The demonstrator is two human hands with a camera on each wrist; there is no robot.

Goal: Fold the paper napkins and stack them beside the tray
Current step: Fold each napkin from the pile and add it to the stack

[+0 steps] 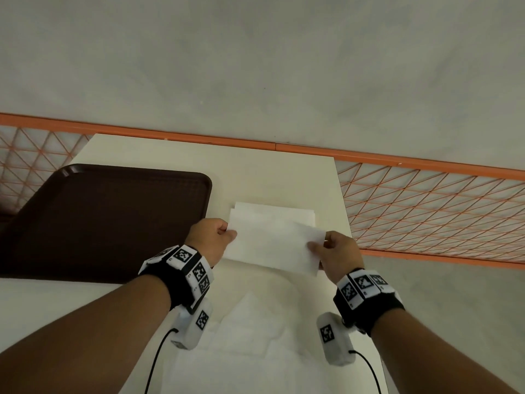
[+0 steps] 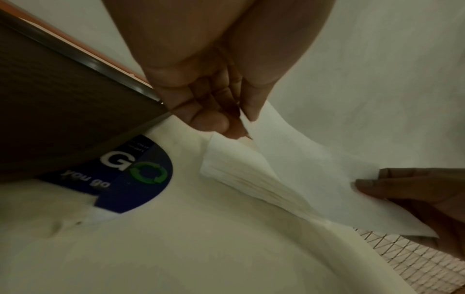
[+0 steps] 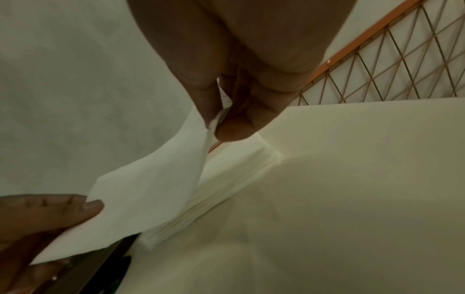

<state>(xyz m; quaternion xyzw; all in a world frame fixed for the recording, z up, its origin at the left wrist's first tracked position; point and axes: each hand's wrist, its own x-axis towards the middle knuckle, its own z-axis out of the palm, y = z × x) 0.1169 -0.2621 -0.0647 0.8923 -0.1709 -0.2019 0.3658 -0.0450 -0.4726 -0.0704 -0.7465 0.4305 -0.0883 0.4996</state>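
Your held napkin (image 1: 272,250) covers the near part of the stack (image 1: 279,213) on the table (image 1: 255,172), and the unfolded sheets (image 1: 241,336) nearest you wash out against the white top. Your left hand (image 1: 211,240) pinches the napkin's left end, your right hand (image 1: 338,254) pinches its right end, so it hangs between them above the stack, just right of the brown tray (image 1: 113,220). Its long axis runs left to right, right end nearer you
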